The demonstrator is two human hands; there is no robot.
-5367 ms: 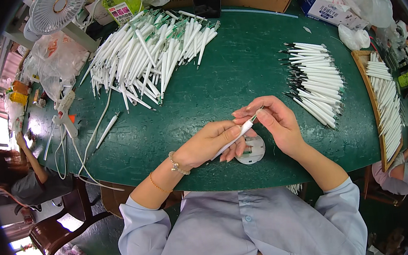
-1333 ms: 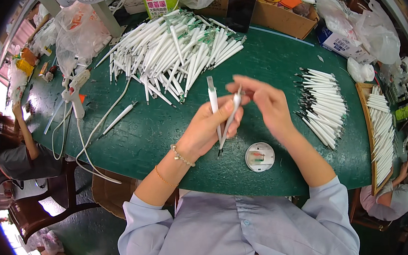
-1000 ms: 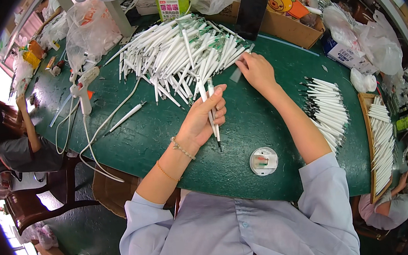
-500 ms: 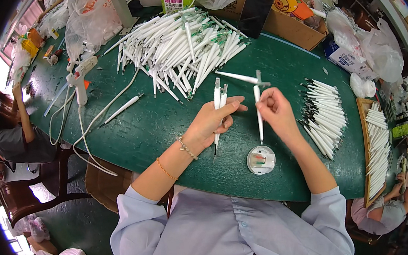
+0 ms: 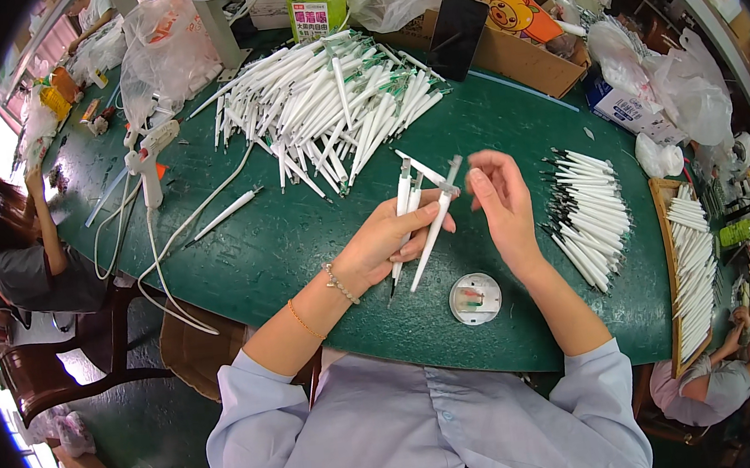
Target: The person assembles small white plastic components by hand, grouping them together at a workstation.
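Left fingers (image 5: 416,220) are curled around white pens (image 5: 403,193), likely light and stiff, best held mid-barrel; right fingers (image 5: 484,189) are parted, seemingly empty.

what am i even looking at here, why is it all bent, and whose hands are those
There's no machine: these are a person's own bare hands, seen by a wide fisheye camera worn on the head, looking down. That lens bends straight edges. The left hand holds several slim white pens; the right hand, partly open, is close beside them. On the green table lie a loose pile of such pens, a neater row, a round white disc and a glue gun.
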